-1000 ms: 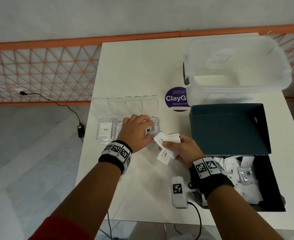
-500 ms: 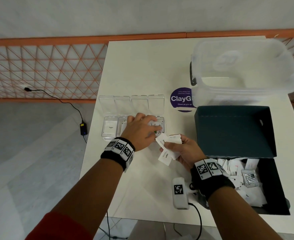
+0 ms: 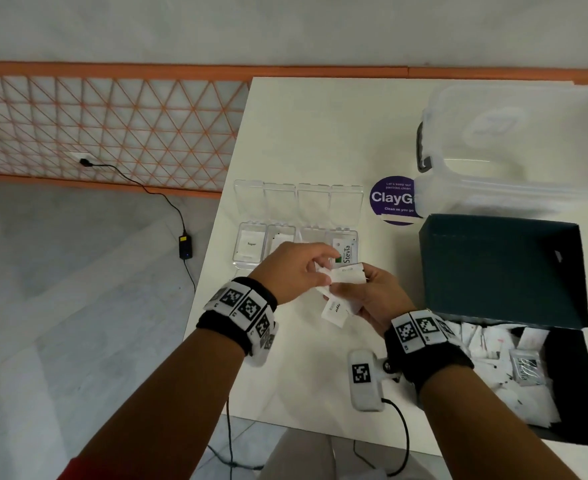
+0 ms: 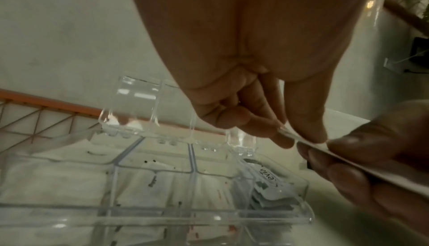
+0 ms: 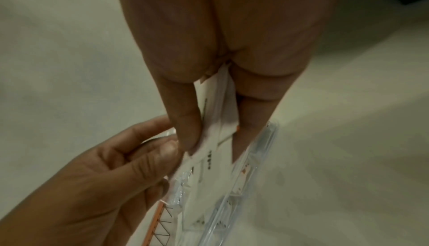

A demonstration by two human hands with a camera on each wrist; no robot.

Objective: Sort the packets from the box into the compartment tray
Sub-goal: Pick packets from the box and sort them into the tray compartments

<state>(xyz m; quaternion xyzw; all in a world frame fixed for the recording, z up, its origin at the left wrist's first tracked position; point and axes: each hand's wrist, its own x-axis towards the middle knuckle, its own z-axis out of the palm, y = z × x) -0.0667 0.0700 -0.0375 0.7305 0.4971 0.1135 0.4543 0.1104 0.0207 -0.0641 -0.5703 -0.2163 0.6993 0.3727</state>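
Right hand (image 3: 368, 299) clutched the thin, limp packets (image 3: 341, 292); my left hand (image 3: 296, 271) pinched one's edge, judged the best hold.

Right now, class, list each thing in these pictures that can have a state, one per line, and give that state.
Clear plastic compartment tray: lids open, packets inside.
Dark cardboard box: lid open, many packets inside.
Large translucent plastic tub: lid on.
White paper packets: held as a small stack above the table.
Left hand: fingers pinching one packet of the stack.
Right hand: gripping the stack.
Black wall plug: plugged in.
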